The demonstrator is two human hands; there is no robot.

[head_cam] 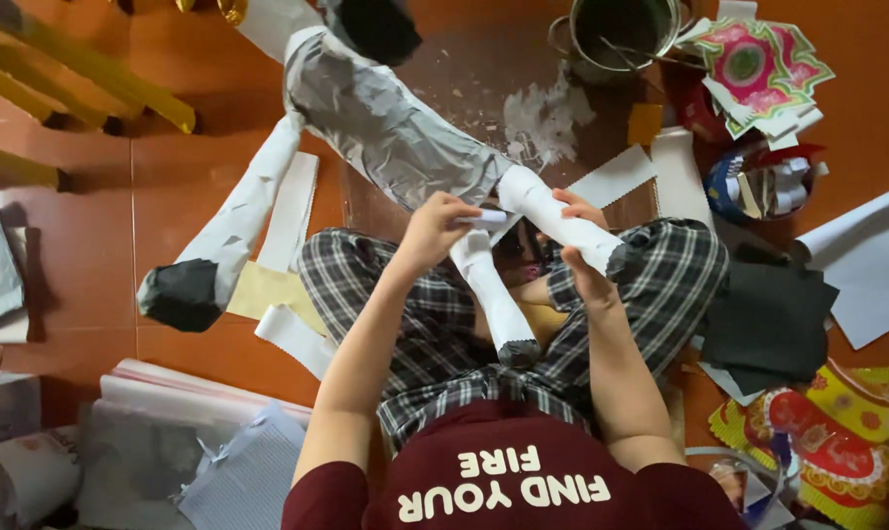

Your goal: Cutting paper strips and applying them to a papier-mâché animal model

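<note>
A large paper animal figure (386, 123) with a crinkled grey body and white legs with dark hooves lies across my crossed legs. My left hand (435, 228) pinches a strip of white paper (486, 218) against the top of one white leg (494, 290). My right hand (587, 267) grips another white leg (557, 218) from below, near its dark hoof. I sit on the floor in checked trousers.
A metal pot (623, 34) stands on the floor behind the figure, next to torn white scraps (543, 123). Colourful printed paper (758, 69) and a tub of strips (763, 186) lie at right, black sheets (768, 319) beside my knee, yellow sticks (81, 69) at left.
</note>
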